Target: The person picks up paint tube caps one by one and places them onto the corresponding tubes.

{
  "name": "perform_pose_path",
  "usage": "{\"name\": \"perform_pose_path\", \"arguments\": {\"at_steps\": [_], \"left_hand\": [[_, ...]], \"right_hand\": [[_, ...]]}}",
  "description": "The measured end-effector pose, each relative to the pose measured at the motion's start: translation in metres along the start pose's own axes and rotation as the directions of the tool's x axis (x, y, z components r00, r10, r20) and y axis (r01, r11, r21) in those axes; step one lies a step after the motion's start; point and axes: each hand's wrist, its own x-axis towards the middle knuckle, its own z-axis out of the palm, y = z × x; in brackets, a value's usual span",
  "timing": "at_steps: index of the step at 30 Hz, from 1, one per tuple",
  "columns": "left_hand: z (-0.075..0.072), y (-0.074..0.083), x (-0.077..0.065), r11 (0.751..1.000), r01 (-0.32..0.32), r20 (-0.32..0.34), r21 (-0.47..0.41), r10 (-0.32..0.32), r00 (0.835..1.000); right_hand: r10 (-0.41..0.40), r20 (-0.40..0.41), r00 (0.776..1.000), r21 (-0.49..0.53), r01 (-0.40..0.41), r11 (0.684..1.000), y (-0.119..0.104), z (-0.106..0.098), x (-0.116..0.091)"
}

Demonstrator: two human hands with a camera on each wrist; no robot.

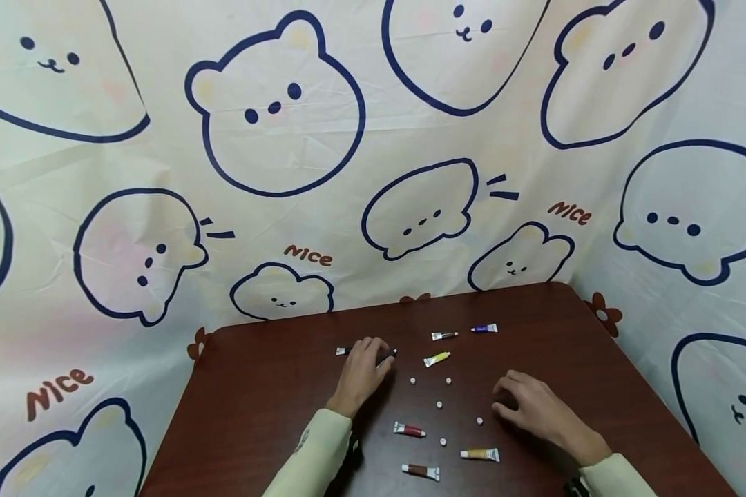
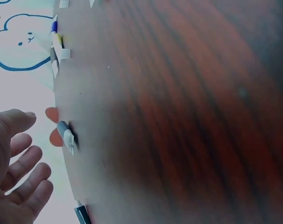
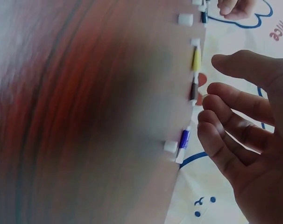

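My left hand (image 1: 362, 373) reaches over the back middle of the table, fingers loosely bent and holding nothing. Under and beside its fingertips lies a dark paint tube (image 1: 387, 355), partly hidden by the hand. A second dark tube (image 1: 343, 351) sits just left of the fingers. In the left wrist view, the thumb and fingers are spread apart near a grey-black tube (image 2: 66, 133). On the right side, my right hand (image 1: 537, 414) hovers low over the tabletop, fingers relaxed with nothing between them. A small white cap (image 1: 479, 420) lies just left of its thumb.
At the back lie a yellow tube (image 1: 437, 359), a dark brown tube (image 1: 444, 336) and a blue tube (image 1: 485, 328). Nearer are a red tube (image 1: 409, 430), a brown tube (image 1: 421, 472) and an ochre tube (image 1: 480, 454). Several white caps (image 1: 439, 404) dot the brown table (image 1: 255, 414).
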Motion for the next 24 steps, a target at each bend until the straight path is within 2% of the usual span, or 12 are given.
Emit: {"name": "perform_pose_path", "arguments": {"at_steps": [9,16,24], "left_hand": [[-0.001,0.002,0.007,0.999,0.042,-0.004,0.029,-0.042,0.999],[0.002,-0.001,0.008,0.994,0.093,0.034,0.057,-0.095,0.995],[0.008,-0.006,0.007,0.992,0.097,0.05,0.084,-0.101,0.994]], "right_hand": [[0.061,-0.04,0.997,-0.002,-0.062,0.998,0.017,-0.001,0.006],[0.089,-0.078,0.993,-0.008,-0.09,0.996,0.028,0.001,0.008],[0.096,-0.121,0.988,-0.025,-0.099,0.995,0.038,0.006,0.007]]}}
